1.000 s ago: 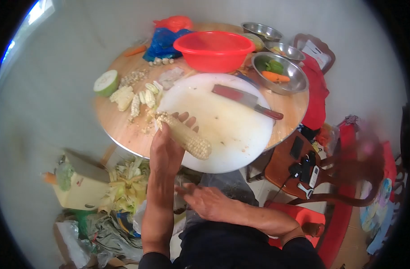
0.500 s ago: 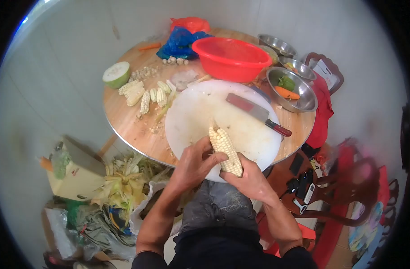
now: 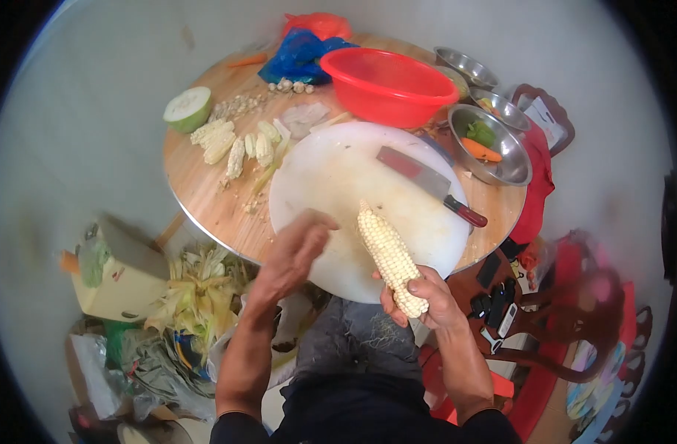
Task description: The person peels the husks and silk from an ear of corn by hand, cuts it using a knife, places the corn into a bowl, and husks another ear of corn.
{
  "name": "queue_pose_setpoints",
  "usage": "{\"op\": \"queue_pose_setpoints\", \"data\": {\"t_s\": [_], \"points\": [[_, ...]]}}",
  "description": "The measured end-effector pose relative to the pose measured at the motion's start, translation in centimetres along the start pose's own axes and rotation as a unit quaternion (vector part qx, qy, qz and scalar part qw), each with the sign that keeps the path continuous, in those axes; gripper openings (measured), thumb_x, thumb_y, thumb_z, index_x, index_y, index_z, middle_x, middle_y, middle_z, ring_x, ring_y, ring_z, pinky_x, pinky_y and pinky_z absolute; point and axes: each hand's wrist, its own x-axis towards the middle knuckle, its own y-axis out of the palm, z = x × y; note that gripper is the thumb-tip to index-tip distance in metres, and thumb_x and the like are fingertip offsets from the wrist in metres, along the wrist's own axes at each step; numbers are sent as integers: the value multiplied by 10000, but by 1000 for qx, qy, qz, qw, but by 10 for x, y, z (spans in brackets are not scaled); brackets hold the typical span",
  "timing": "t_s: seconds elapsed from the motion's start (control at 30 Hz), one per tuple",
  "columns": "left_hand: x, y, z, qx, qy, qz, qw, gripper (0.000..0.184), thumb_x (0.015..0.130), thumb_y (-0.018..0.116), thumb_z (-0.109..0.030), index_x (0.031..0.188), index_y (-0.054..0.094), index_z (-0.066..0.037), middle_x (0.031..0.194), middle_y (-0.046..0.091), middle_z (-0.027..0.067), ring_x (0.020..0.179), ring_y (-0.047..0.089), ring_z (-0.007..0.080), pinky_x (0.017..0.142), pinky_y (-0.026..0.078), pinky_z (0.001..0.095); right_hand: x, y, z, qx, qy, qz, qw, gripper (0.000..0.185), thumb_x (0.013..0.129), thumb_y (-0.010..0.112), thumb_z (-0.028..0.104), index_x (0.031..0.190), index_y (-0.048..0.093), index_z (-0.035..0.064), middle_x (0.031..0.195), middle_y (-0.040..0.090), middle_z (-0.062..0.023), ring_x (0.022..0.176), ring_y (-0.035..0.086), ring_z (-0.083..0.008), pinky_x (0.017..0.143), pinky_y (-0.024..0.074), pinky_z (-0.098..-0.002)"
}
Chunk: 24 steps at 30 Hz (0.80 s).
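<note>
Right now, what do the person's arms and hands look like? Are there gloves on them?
No gloves: the left hand and right hand are both bare. The left forearm and right forearm are uncovered too, with dark, nearly black sleeves above them. I can't see any watch or bracelet.

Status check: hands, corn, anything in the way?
Right hand gripping corn cob near its lower end. Left hand empty, not touching it. Cleaver on cutting board, clear of both hands.
</note>
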Motion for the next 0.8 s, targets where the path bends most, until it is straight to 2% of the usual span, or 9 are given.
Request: {"op": "queue_pose_setpoints", "data": {"t_s": [0.07, 0.17, 0.3, 0.37, 0.47, 0.53, 0.6, 0.63, 0.8], "points": [[6, 21, 2, 70, 120, 19, 990, 219, 1058, 525, -165, 1044, 660, 7, 803, 617, 89, 748, 534, 127, 675, 461, 296, 4, 0, -1, -14, 9, 19, 1000, 505, 949, 566, 306, 1270, 538, -83, 868, 676, -162, 618, 613, -180, 559, 500, -306], [17, 31, 1, 84, 117, 113, 983, 239, 1052, 558, -196, 1026, 659, 19, 773, 635, 134, 726, 575, 154, 676, 479, 323, 4, -3, -5, -77, 23, 0, 997, 523, 942, 569, 307, 1283, 546, -89, 919, 698, -197, 641, 636, -192, 555, 509, -305], [17, 33, 2, 87, 90, 165, 978, 268, 1043, 587, -230, 933, 661, 3, 711, 628, 112, 649, 584, 174, 628, 476, 342, 1, -14, -5, -52, -14, -4, 999, 553, 1013, 522, 396, 1272, 568, -90, 904, 708, -222, 586, 643, -209, 517, 510, -302], [4, 33, 3, 6, 183, 309, 933, 304, 1042, 593, -236, 850, 636, -4, 685, 620, 81, 605, 589, 192, 586, 469, 356, 0, -17, -6, -29, -13, -5, 999, 573, 1044, 486, 432, 1264, 576, -90, 888, 710, -229, 558, 641, -215, 505, 511, -302], [-8, 30, -6, 5, 161, 389, 907, 318, 1043, 592, -241, 820, 618, -16, 679, 612, 59, 590, 577, 203, 578, 459, 357, 2, -22, -12, -54, -30, -68, 996, 724, 1048, 381, 571, 1253, 562, -99, 797, 697, -259, 444, 608, -226, 434, 499, -297], [-10, 26, -7, -7, 104, 365, 925, 285, 1037, 601, -226, 851, 624, -11, 679, 603, 47, 599, 551, 162, 581, 441, 336, 2, -28, -15, -3, -40, -42, 998, 764, 1048, 338, 613, 1250, 564, -89, 793, 694, -255, 454, 617, -223, 432, 501, -296], [-4, 28, -10, 66, -15, 205, 976, 262, 1009, 618, -192, 829, 603, -3, 698, 578, 52, 670, 557, 150, 634, 454, 328, 1, -32, -20, 14, -34, -22, 999, 757, 1062, 323, 603, 1275, 557, -85, 824, 701, -245, 493, 631, -219, 456, 503, -297], [-1, 34, -6, 52, 53, 168, 983, 225, 1016, 619, -181, 879, 642, -5, 664, 603, 45, 645, 532, 84, 567, 422, 293, 0, -33, -20, 30, -27, -4, 999, 749, 1076, 308, 592, 1299, 549, -81, 855, 708, -234, 532, 646, -214, 480, 505, -298], [4, 58, -19, 63, 45, 194, 978, 177, 999, 630, -149, 894, 655, -9, 696, 649, 39, 642, 558, 102, 572, 433, 293, -1, -21, -16, -74, -53, -60, 994, 741, 1078, 294, 596, 1298, 557, -61, 856, 712, -217, 545, 651, -208, 484, 503, -294]]}}
